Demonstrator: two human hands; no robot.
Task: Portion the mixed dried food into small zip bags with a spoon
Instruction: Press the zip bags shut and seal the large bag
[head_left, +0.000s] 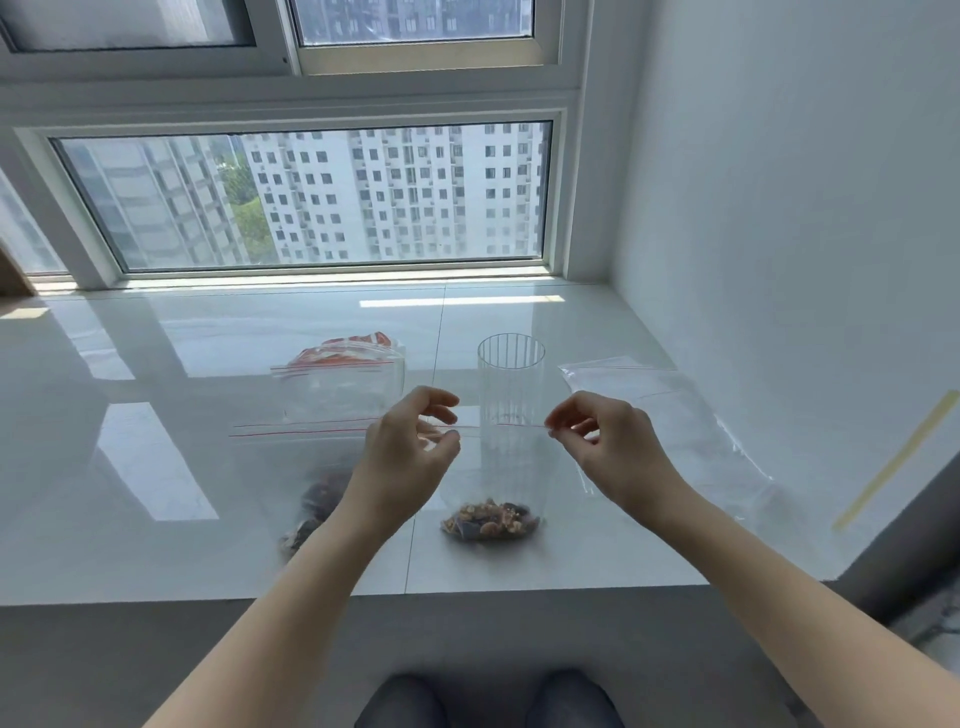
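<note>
Hanging between both sets of fingers, a small clear zip bag with a red seal line holds a clump of mixed brown dried food at its bottom, which touches the glossy white tiled ledge. The left hand pinches the top edge at one end and the right hand pinches the other, fingers curled narrow. Directly beyond the fingers, seen through the bag, stands a tall ribbed clear glass. Left of the left fingers lies a larger clear zip bag of dark dried food, with an orange-printed bag behind it. Right of the right fingers lie empty clear zip bags.
</note>
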